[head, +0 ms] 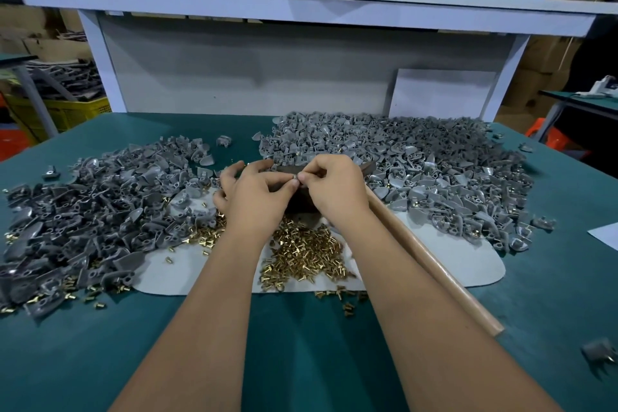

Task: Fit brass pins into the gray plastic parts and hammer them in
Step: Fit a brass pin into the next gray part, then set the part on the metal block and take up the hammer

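Observation:
My left hand (255, 192) and my right hand (334, 189) meet above the middle of the table and together pinch one small gray plastic part (295, 178) between their fingertips. Whether a pin sits in it is hidden by my fingers. Loose brass pins (302, 252) lie in a heap on a gray mat (461, 264) right below my wrists. A hammer lies under my right forearm, its wooden handle (431, 264) running toward the near right and its dark head (302, 201) mostly hidden beneath my hands.
A big pile of gray parts (90, 214) covers the left of the green table (301, 344), and a larger pile (418, 164) fills the back right. A white shelf frame (301, 7) stands behind. One stray gray part (598, 349) lies near the right edge.

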Action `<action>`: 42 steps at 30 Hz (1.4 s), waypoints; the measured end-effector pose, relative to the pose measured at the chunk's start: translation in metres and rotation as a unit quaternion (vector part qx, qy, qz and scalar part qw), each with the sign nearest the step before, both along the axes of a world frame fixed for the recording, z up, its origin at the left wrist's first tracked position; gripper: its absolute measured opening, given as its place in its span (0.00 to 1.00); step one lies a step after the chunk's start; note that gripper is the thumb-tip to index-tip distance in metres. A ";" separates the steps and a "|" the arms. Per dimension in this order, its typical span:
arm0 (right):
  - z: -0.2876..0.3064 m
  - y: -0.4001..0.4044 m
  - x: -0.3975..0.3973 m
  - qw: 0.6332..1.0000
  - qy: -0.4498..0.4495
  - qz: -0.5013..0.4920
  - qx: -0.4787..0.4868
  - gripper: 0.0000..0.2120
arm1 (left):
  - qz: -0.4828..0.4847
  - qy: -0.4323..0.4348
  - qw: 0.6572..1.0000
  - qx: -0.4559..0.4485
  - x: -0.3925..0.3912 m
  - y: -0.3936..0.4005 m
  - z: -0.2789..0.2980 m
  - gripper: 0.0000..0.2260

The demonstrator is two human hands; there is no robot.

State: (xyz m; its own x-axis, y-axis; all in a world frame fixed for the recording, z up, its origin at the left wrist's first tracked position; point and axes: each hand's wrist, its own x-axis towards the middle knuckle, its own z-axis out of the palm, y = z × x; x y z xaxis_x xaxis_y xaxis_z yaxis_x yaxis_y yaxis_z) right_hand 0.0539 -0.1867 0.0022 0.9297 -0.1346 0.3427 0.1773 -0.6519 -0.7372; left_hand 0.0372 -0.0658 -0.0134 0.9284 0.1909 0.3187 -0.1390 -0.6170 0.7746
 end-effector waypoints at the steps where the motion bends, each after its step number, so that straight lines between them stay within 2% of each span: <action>1: 0.001 0.000 0.001 1.000 0.011 -0.001 -0.002 0.12 | -0.001 0.000 1.000 0.000 0.000 0.000 0.000 0.05; 5: -0.001 0.002 0.001 1.000 0.008 -0.019 -0.005 0.12 | -0.008 0.001 1.000 -0.008 -0.002 0.001 -0.001 0.05; 8: -0.007 0.001 -0.005 1.000 -0.016 0.003 0.015 0.09 | -0.010 0.008 1.000 -0.012 -0.003 0.002 0.000 0.06; 10: -0.006 -0.003 -0.008 0.998 -0.009 0.028 0.059 0.07 | -0.018 0.012 0.999 -0.024 -0.003 0.002 0.001 0.08; 14: 0.004 -0.013 -0.011 0.981 0.021 0.028 0.190 0.13 | -0.018 0.019 0.999 -0.034 -0.003 0.002 0.002 0.06; 16: 0.006 -0.018 -0.011 0.977 0.028 0.020 0.209 0.13 | -0.018 0.022 0.999 -0.028 -0.002 0.003 0.002 0.05; 23: -0.001 -0.008 -0.006 0.993 -0.002 0.060 0.101 0.07 | -0.025 0.018 0.999 -0.033 -0.002 0.003 0.002 0.04; 27: -0.006 -0.004 -0.002 0.997 -0.023 0.040 0.068 0.12 | -0.026 0.020 0.999 -0.027 -0.004 0.004 0.002 0.04; 35: -0.007 0.000 0.000 0.995 -0.080 0.017 -0.056 0.13 | -0.021 0.012 0.999 -0.034 -0.005 0.002 0.005 0.11; 42: 0.007 -0.004 0.002 0.997 0.011 0.019 -0.070 0.16 | -0.016 0.019 0.999 -0.020 -0.002 0.001 0.002 0.05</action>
State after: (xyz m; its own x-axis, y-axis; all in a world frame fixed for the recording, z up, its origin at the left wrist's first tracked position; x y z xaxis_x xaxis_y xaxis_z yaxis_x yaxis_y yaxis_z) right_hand 0.0562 -0.1905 0.0092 0.9410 -0.0520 0.3345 0.1878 -0.7422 -0.6434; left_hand 0.0351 -0.0652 -0.0111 0.9455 0.1723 0.2762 -0.1291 -0.5804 0.8040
